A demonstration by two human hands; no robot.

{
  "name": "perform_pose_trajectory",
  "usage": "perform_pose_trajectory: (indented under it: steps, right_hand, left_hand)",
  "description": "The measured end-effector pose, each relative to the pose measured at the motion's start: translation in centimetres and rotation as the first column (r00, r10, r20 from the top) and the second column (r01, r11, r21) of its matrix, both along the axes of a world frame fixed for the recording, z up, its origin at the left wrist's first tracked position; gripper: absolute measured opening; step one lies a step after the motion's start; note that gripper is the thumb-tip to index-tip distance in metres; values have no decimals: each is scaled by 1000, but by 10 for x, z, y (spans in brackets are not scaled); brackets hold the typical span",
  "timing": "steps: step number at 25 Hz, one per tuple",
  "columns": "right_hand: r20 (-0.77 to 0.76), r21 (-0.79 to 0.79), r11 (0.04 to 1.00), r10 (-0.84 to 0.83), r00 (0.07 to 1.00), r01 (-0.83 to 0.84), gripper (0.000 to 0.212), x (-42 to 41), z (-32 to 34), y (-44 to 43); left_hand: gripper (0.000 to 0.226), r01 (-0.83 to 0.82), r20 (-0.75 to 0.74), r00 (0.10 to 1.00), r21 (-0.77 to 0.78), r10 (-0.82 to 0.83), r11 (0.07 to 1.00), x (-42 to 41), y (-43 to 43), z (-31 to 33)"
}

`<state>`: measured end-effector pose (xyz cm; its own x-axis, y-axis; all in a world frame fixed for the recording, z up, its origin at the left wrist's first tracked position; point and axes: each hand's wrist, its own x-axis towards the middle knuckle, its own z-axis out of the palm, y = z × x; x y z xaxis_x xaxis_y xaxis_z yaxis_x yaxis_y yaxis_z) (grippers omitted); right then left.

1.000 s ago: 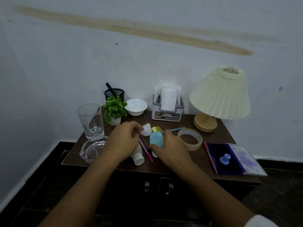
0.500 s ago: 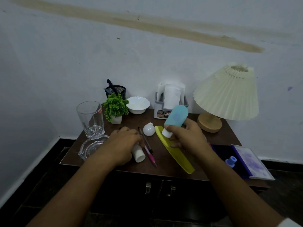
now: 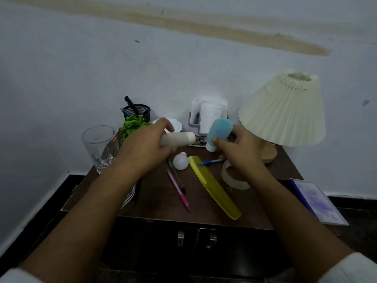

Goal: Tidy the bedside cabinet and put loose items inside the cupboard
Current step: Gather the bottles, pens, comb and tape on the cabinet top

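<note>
Your left grip [image 3: 146, 145] holds a white bottle [image 3: 180, 138] nearly level above the surface [image 3: 155, 203]. Your right grip [image 3: 237, 149] holds a blue bottle [image 3: 220, 130] tilted, white cap lowest. Beneath them lie a white bulb [image 3: 180, 161], a yellow comb [image 3: 214, 186], a pink pen [image 3: 181, 195], a blue pen [image 3: 210, 161] and a tape roll [image 3: 236, 184].

White bottle [image 3: 179, 138] now off the cabinet [image 3: 159, 201]
</note>
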<state>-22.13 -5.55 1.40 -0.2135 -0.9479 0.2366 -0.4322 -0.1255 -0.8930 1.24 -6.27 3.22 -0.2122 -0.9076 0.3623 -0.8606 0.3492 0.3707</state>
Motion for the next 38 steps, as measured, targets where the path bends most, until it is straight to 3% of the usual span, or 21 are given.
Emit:
perform_pose_trajectory:
  steps: [5,8,17,26,33,36,38]
  right_hand:
    - [-200,-20,1000,-11,980,8,38,-3,-17,-15]
    - [-218,-22,999,-27,976,23,40,-8,-25,-23]
    - [-473,-55,996,-89,876,72,38,-10,-44,-48]
    - [-480,35,997,-46,876,72,37,-14,-42,-47]
    - [-506,-19,993,-107,856,113,54,-11,-24,-14]
    - [-559,-74,992,-128,819,105,46,0,-19,9]
    - [-606,-20,1000,-31,795,24,35,12,-17,22]
  left_hand:
    - [26,-21,-99,995,-64,15,998,-39,-41,-11]
    - [21,-30,-109,994,-62,23,998,-57,-59,-21]
    - [28,-21,-244,969,63,36,998,-67,-79,-55]
    - [22,-33,-217,974,160,68,987,-66,-79,-59]
    - [44,-67,-316,945,64,83,996,-52,-40,-35]
    - [41,-93,-371,921,96,122,991,-37,-9,-21]
    - [34,-97,-408,901,140,147,985,-25,13,-18]
